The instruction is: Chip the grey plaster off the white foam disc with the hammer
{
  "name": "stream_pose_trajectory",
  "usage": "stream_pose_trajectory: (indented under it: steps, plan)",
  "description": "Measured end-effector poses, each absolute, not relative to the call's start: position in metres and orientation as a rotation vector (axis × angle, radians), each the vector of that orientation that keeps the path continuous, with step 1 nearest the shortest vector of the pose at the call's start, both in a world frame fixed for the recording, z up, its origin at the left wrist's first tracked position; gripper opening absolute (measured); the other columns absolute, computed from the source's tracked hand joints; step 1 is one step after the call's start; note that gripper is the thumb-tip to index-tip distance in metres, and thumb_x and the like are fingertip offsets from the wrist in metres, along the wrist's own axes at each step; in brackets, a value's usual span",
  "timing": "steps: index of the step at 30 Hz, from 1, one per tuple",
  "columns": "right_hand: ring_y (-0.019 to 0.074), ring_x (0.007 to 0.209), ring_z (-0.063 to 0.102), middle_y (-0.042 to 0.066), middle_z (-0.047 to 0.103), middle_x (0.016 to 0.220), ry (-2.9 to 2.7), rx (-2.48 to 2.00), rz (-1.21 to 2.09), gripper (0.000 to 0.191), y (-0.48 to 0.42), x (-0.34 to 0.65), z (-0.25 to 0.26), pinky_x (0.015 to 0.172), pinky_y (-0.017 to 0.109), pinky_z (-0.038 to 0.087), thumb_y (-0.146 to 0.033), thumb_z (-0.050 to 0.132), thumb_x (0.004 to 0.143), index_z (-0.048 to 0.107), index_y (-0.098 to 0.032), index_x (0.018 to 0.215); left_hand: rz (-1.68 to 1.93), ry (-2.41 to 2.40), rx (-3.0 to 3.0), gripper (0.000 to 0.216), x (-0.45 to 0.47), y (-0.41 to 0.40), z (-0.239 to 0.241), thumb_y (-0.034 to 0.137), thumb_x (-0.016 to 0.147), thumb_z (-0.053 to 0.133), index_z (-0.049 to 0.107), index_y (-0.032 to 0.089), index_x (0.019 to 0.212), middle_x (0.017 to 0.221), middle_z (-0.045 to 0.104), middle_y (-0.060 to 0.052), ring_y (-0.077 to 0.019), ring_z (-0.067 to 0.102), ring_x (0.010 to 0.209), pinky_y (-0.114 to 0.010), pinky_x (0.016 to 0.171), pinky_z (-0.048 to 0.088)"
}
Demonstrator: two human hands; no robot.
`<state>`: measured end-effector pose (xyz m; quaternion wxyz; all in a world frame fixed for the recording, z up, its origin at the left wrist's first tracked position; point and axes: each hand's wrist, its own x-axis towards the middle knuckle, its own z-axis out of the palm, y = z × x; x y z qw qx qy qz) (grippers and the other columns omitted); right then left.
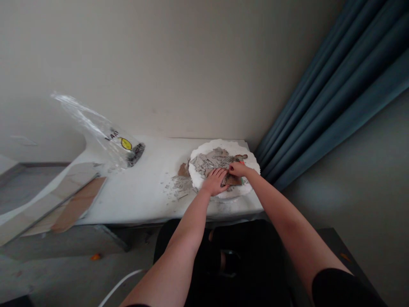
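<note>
A white round board with a wavy edge [200, 150] lies on the table, strewn with grey crumbly scraps [211, 161]. My left hand [216, 182] rests on it, fingers stretched out over the scraps and against a small brown cardboard piece [234, 181]. Just to its right, my right hand [238, 169] is closed in a pinch above that piece. What its fingertips hold is too small to make out. A little red and green shows at the cardboard's edges. Close behind the right hand sits a brownish, loop-shaped object [240, 157].
More grey crumbs [180, 186] and a brown scrap [183, 169] are left of the board on the white-covered table [143, 192]. Farther left stand a clear plastic bag [110, 138] and flat cardboard strips [78, 204]. A blue curtain [319, 94] hangs at the right.
</note>
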<state>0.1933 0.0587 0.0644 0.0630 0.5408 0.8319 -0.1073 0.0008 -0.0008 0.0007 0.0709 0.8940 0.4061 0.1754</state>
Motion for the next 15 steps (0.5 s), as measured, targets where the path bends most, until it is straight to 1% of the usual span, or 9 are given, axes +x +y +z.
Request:
stream_pose_trajectory:
  steps: [6, 12, 15]
  plan:
    - [0.0236, 0.09, 0.072, 0.014, 0.081, 0.1, 2.478, 1.637, -0.332, 0.017, 0.0607, 0.1888, 0.0667, 0.073, 0.026, 0.048, -0.017, 0.065, 0.092, 0.082, -0.014, 0.092, 0.528, 1.22, 2.693, 0.076, 0.0007, -0.0002, -0.0005, 0.055, 0.094, 0.053, 0.043, 0.01, 0.154, 0.16, 0.049, -0.018, -0.0313, 0.037, 0.154, -0.05, 0.131, 0.025]
    - [0.0244, 0.092, 0.073, 0.013, 0.081, 0.1, 2.492, 1.642, -0.343, 0.017, 0.0612, 0.1893, 0.0662, 0.077, 0.026, 0.05, -0.015, 0.066, 0.09, 0.083, -0.016, 0.091, 0.52, 1.219, 2.683, 0.075, 0.0006, -0.001, 0.0013, 0.055, 0.094, 0.052, 0.044, 0.011, 0.154, 0.161, 0.048, -0.017, -0.0316, 0.037, 0.154, -0.049, 0.131, 0.024]
    - [0.0245, 0.089, 0.073, 0.013, 0.081, 0.096, 2.494, 1.641, -0.349, 0.016, 0.0614, 0.1895, 0.0658, 0.076, 0.027, 0.05, -0.016, 0.066, 0.09, 0.083, -0.016, 0.088, 0.53, 1.215, 2.681, 0.074, 0.0004, -0.0017, 0.0018, 0.055, 0.093, 0.053, 0.044, 0.013, 0.154, 0.161, 0.048, -0.017, -0.031, 0.037, 0.154, -0.05, 0.131, 0.024]
